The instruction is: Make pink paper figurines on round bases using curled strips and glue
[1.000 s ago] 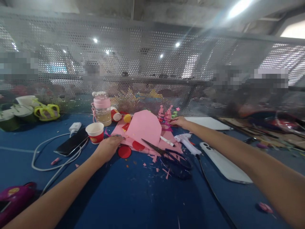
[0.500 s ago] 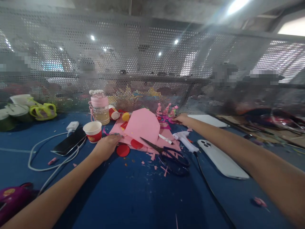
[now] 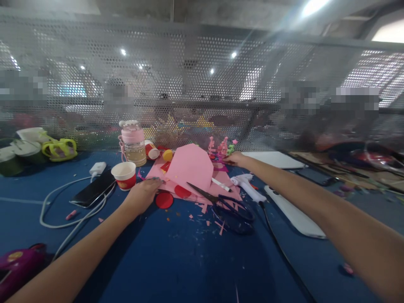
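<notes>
My left hand lies at the left edge of a stack of pink sheets, fingers stretched out over it. Beside those fingers is a red disc. Farther back, my right hand has its fingers closed at the magenta base of a small pink and green figure; the exact grip is hard to see. Similar pink figures stand just left of it. A large pink cut sheet rests on the stack, with dark-handled scissors lying open across its front.
A paper cup, a pink-lidded bottle and a black phone with a white cable stand left. Rightward lie a white glue gun and a white phone, partly under my right forearm. A perforated screen closes the back.
My right hand has shifted slightly left, with the small figures by it, and its forearm covers more of the white phone. My left hand keeps its place on the sheets.
</notes>
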The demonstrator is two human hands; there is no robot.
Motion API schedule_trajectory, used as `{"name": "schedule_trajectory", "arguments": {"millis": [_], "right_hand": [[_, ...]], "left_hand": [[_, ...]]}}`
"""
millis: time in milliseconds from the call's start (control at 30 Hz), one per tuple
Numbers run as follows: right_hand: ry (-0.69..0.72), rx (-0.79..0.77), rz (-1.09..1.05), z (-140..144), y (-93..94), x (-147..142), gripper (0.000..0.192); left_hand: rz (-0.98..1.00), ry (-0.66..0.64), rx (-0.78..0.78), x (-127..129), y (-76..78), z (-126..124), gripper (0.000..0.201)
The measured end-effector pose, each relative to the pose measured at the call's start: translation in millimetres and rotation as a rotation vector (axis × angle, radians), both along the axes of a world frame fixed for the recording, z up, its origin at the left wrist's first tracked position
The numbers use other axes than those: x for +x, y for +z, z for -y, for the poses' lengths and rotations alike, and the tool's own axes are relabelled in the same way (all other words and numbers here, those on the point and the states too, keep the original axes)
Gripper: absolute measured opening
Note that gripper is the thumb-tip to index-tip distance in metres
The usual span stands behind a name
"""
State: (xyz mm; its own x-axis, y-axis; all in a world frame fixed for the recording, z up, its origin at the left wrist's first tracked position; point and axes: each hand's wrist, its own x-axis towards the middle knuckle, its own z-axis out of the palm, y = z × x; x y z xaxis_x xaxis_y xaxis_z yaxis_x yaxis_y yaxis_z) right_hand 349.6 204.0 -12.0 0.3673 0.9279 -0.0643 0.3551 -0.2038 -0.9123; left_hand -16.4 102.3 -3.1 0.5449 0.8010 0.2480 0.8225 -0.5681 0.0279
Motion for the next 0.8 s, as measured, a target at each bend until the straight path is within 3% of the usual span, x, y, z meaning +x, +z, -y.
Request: {"name": "schedule_trajectory", "arguments": {"millis": [200, 433, 667, 800], "right_hand": [[-0.050, -0.118, -0.030, 5, 3.3, 5, 0.030], [-0.096, -0.195, 0.093, 19, 16.7, 14, 0.028], [0.012, -0.283, 0.344, 32, 32.2, 18, 0.021], [0.100, -0.250, 0.581, 25, 44.4, 14, 0.009]], "left_hand": [[-0.022, 0.006, -0.001, 1, 1.7, 0, 0.033], [-0.035, -0.010, 0.009, 0, 2.1, 1, 0.035], [-0.009, -0.028, 0.025, -1, -2.5, -1, 0.035], [0.001, -0.034, 0.027, -1, -2.7, 0, 0.036]]}}
